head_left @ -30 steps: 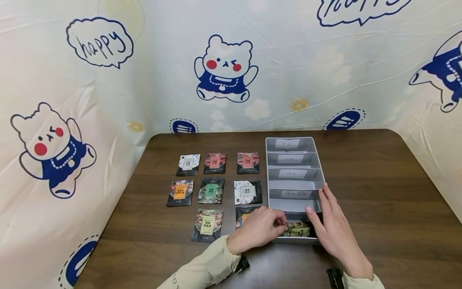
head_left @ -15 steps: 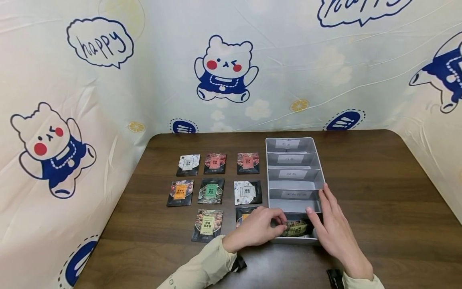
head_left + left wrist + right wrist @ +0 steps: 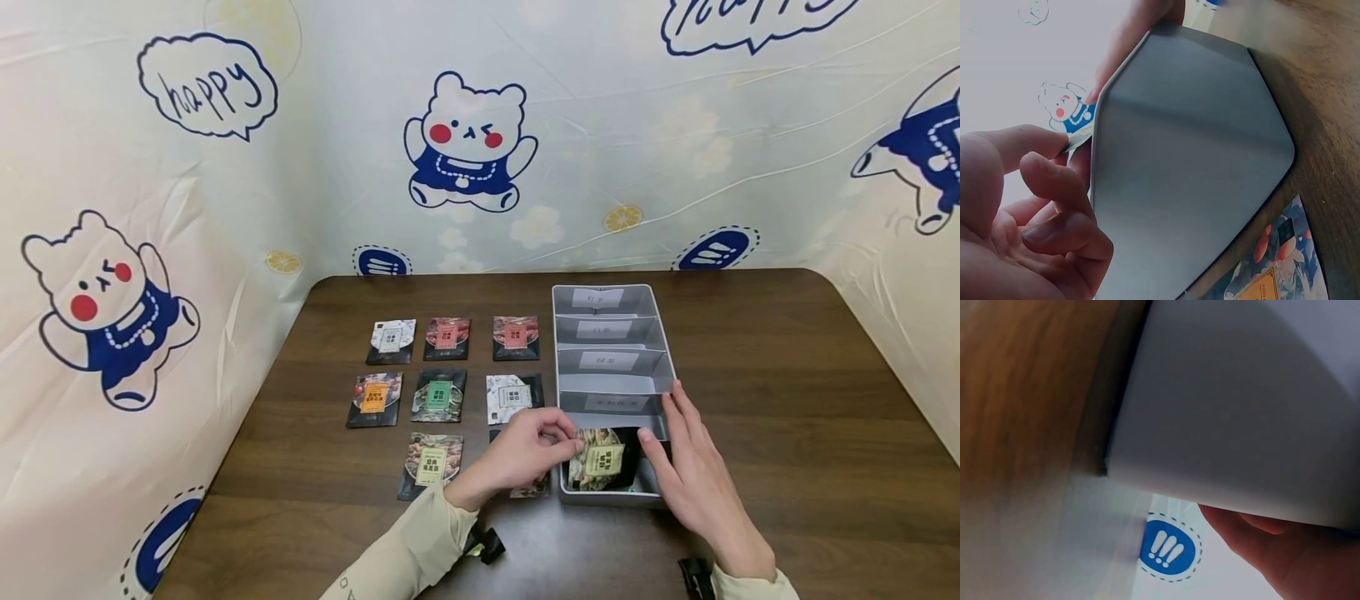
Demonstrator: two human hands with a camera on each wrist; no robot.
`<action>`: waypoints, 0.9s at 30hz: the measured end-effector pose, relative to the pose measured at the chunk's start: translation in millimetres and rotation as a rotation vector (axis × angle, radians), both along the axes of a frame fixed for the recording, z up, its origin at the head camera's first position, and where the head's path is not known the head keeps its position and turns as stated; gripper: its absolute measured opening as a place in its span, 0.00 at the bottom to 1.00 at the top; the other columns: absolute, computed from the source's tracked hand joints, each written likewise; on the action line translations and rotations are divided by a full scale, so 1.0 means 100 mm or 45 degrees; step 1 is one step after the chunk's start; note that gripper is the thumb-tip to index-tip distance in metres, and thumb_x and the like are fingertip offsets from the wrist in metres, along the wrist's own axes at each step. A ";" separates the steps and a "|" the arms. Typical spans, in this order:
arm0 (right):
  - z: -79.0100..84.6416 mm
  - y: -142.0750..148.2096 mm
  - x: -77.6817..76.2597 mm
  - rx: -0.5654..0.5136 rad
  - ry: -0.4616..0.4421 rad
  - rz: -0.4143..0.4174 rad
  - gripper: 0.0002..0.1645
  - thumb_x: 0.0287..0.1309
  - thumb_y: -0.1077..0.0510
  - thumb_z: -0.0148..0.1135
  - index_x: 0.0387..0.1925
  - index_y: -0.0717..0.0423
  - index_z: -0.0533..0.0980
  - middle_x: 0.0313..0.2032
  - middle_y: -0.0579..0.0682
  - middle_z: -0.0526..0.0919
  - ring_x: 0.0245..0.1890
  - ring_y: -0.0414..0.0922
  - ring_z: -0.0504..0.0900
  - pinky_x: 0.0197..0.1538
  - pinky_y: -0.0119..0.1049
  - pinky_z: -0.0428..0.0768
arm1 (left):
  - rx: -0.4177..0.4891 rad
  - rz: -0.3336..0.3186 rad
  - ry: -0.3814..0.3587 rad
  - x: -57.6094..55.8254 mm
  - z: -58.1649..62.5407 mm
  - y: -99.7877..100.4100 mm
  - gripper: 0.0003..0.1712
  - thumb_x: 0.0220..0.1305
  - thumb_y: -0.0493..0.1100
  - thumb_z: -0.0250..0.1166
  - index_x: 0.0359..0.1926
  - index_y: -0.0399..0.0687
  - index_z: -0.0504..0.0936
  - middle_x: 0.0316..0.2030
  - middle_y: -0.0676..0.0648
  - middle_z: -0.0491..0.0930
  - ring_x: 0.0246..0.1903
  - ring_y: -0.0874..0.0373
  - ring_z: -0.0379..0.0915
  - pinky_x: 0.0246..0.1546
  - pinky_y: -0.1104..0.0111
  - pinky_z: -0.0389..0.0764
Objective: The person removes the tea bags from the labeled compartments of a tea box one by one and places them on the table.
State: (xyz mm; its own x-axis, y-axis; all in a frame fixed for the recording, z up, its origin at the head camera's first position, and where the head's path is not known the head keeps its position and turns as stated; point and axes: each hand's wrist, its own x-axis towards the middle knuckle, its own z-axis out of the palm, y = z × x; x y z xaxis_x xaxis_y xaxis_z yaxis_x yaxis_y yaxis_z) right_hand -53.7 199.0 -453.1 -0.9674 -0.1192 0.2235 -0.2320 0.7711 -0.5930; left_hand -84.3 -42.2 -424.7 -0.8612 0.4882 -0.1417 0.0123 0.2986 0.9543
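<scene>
A tea sachet (image 3: 603,458) with a yellow-green label and black edge sits tilted over the nearest compartment of a grey divided box (image 3: 611,500). My left hand (image 3: 525,454) pinches the sachet's left edge between thumb and fingers. In the left wrist view, only a thin edge of the sachet (image 3: 1079,136) shows at the rim, beyond the box's grey wall (image 3: 1191,156). My right hand (image 3: 693,483) rests along the box's right rim, its fingers fairly straight and the thumb near the sachet. The right wrist view shows mostly the box's outer wall (image 3: 1229,412).
Left of the box lie several tea sachets: red (image 3: 515,337), white (image 3: 510,398), green (image 3: 438,396), orange (image 3: 373,400) and yellow-green (image 3: 431,467). Another is partly hidden under my left hand. White labels (image 3: 607,361) mark the box's dividers. A printed cloth (image 3: 465,242) hangs behind the table.
My left hand has risen and shifted slightly away from me and to the left, lifting the sachet so more of its face shows above the compartment. The right hand has stayed put.
</scene>
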 end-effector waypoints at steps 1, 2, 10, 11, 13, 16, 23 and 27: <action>0.00 0.00 0.00 -0.001 0.004 0.001 0.37 0.70 0.49 0.50 0.70 0.69 0.56 0.74 0.61 0.50 0.67 0.67 0.60 0.57 0.63 0.64 | -0.003 0.010 0.005 0.00 0.00 0.00 0.06 0.63 0.42 0.65 0.37 0.43 0.80 0.33 0.45 0.83 0.09 0.66 0.62 0.12 0.73 0.66; 0.00 0.00 0.00 0.000 0.008 0.001 0.37 0.70 0.49 0.50 0.70 0.69 0.56 0.74 0.61 0.50 0.67 0.67 0.60 0.57 0.63 0.64 | -0.009 0.020 0.013 0.00 0.01 -0.01 0.07 0.62 0.42 0.65 0.36 0.43 0.80 0.33 0.45 0.83 0.10 0.66 0.63 0.12 0.73 0.67; -0.01 -0.01 -0.01 0.000 0.020 -0.007 0.37 0.70 0.49 0.51 0.70 0.69 0.56 0.74 0.61 0.51 0.67 0.66 0.59 0.58 0.62 0.64 | -0.017 0.111 0.008 -0.04 0.01 -0.06 0.07 0.63 0.44 0.65 0.35 0.44 0.82 0.29 0.44 0.84 0.10 0.61 0.66 0.19 0.61 0.79; -0.01 -0.01 -0.01 0.001 0.020 -0.008 0.37 0.70 0.49 0.51 0.70 0.69 0.56 0.74 0.61 0.51 0.67 0.66 0.60 0.58 0.62 0.64 | -0.015 0.124 -0.011 -0.04 0.01 -0.07 0.07 0.63 0.44 0.65 0.36 0.44 0.82 0.28 0.45 0.84 0.09 0.60 0.65 0.19 0.59 0.78; -0.01 -0.01 -0.01 0.002 0.020 -0.009 0.37 0.70 0.49 0.51 0.70 0.69 0.56 0.74 0.61 0.51 0.67 0.66 0.60 0.58 0.62 0.64 | -0.007 0.146 -0.045 -0.05 0.00 -0.09 0.08 0.64 0.44 0.64 0.37 0.43 0.83 0.26 0.46 0.84 0.09 0.60 0.64 0.17 0.59 0.77; 0.00 -0.01 -0.01 0.002 0.013 -0.009 0.38 0.70 0.49 0.51 0.70 0.69 0.56 0.74 0.60 0.51 0.67 0.66 0.59 0.58 0.63 0.64 | 0.011 0.160 -0.080 -0.06 -0.02 -0.11 0.09 0.64 0.44 0.64 0.38 0.42 0.83 0.22 0.48 0.81 0.08 0.60 0.62 0.13 0.68 0.70; 0.01 -0.01 -0.01 0.003 -0.009 -0.012 0.38 0.70 0.48 0.51 0.70 0.68 0.56 0.74 0.60 0.50 0.68 0.65 0.59 0.58 0.64 0.63 | 0.025 0.135 -0.146 -0.06 -0.02 -0.19 0.11 0.65 0.45 0.64 0.38 0.39 0.83 0.13 0.52 0.73 0.09 0.58 0.64 0.12 0.72 0.64; 0.01 -0.01 0.00 -0.005 -0.009 -0.012 0.39 0.69 0.48 0.51 0.70 0.68 0.56 0.74 0.60 0.50 0.68 0.66 0.59 0.58 0.64 0.63 | -0.016 0.126 -0.110 -0.05 -0.02 -0.24 0.11 0.66 0.44 0.62 0.39 0.41 0.83 0.11 0.50 0.70 0.08 0.58 0.61 0.11 0.72 0.61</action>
State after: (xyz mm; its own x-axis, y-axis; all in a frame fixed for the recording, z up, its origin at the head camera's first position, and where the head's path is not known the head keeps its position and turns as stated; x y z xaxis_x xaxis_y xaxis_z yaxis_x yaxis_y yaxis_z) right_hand -54.0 198.3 -452.2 -0.9701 -0.1090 0.2169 -0.2202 0.7710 -0.5975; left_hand -89.2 -66.5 -426.9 -0.8894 0.3991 -0.2230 -0.0999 0.3063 0.9467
